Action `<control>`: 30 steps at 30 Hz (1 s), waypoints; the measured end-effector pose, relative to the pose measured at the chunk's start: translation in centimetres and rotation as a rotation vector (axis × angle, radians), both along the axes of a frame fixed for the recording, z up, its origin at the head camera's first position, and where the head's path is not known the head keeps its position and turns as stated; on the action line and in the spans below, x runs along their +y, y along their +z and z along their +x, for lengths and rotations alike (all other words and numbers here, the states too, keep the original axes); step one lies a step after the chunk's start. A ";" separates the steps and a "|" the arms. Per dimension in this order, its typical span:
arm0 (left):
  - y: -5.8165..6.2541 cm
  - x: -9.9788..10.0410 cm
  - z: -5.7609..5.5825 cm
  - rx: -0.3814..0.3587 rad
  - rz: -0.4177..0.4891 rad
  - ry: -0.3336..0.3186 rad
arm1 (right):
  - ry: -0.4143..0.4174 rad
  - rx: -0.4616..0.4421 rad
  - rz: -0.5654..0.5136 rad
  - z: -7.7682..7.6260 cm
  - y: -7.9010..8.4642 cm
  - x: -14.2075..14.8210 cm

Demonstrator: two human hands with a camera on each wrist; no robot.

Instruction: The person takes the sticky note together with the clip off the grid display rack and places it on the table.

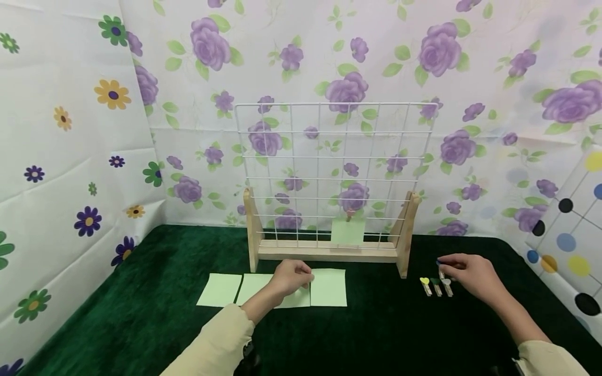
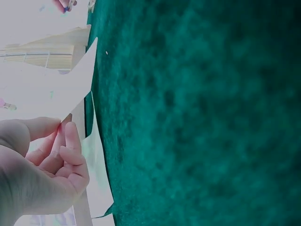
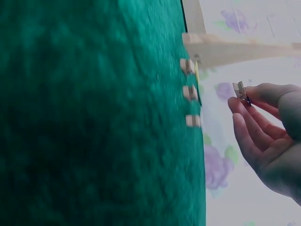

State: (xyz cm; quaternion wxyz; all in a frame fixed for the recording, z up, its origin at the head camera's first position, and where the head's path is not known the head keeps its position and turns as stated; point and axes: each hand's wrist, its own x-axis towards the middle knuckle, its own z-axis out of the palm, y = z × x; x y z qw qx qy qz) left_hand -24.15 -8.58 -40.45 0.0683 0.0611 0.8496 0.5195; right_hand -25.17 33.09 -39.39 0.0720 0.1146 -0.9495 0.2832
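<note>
My left hand (image 1: 290, 277) pinches the edge of a pale green paper sheet (image 1: 330, 288) between thumb and forefinger. In the left wrist view that sheet (image 2: 77, 89) is tilted up off the cloth. More sheets of the same paper (image 1: 219, 290) lie in a row to its left, partly covered by my hand. On the right, my right hand (image 1: 475, 274) holds a small wooden clothespin (image 3: 241, 92) with a blue ornament, raised above the table. Just below it lie three more clothespins (image 1: 437, 290), one of them topped with a yellow heart.
Behind the sheets stands a white wire grid rack (image 1: 318, 156) on a wooden base (image 1: 324, 254). A green sheet (image 1: 348, 233) hangs low on it from a reddish clothespin (image 1: 350, 215). Dark green cloth (image 1: 178, 339) covers the table, with patterned sheets hanging around it.
</note>
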 end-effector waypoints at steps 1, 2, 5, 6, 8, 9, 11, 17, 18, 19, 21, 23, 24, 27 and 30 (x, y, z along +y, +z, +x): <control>0.0 0.0 -0.1 0.003 -0.008 0.000 | -0.002 -0.007 0.000 0.0 0.0 0.3; -0.1 0.0 -0.1 0.002 -0.016 0.001 | -0.003 -0.014 -0.001 0.0 0.0 0.6; -0.3 0.1 -0.3 0.006 -0.032 0.000 | -0.011 -0.030 -0.005 0.1 0.0 1.5; -0.3 0.2 -0.3 0.007 -0.037 -0.002 | -0.012 -0.037 -0.006 0.1 0.0 1.8; -0.3 0.3 -0.4 0.014 -0.048 -0.003 | -0.015 -0.058 -0.005 0.0 -0.1 2.4; -0.3 0.3 -0.4 0.018 -0.052 -0.002 | -0.016 -0.070 -0.002 0.0 -0.1 2.7; -0.3 0.4 -0.5 0.020 -0.061 0.002 | -0.011 -0.096 0.003 -0.1 -0.3 3.1; -0.3 0.9 -0.4 0.016 -0.082 0.017 | 0.009 -0.170 0.000 -0.2 -0.8 4.1; -0.3 0.9 -0.4 0.015 -0.086 0.020 | 0.009 -0.181 -0.003 -0.2 -0.8 4.2; -0.3 0.9 -0.4 0.017 -0.092 0.023 | 0.010 -0.193 -0.008 -0.3 -0.9 4.3; -0.3 0.9 -0.4 0.022 -0.103 0.026 | 0.012 -0.212 -0.019 -0.3 -1.0 4.4; -0.2 0.8 -0.4 0.028 -0.112 0.028 | 0.007 -0.229 -0.031 -0.3 -1.2 4.5; -0.2 0.8 -0.5 0.031 -0.115 0.028 | 0.009 -0.235 -0.036 -0.3 -1.2 4.6; -0.2 0.7 -0.5 0.034 -0.119 0.027 | 0.017 -0.248 -0.053 -0.3 -1.4 4.8; -0.1 0.6 -0.4 0.031 -0.114 0.032 | 0.024 -0.258 -0.065 -0.4 -1.6 4.9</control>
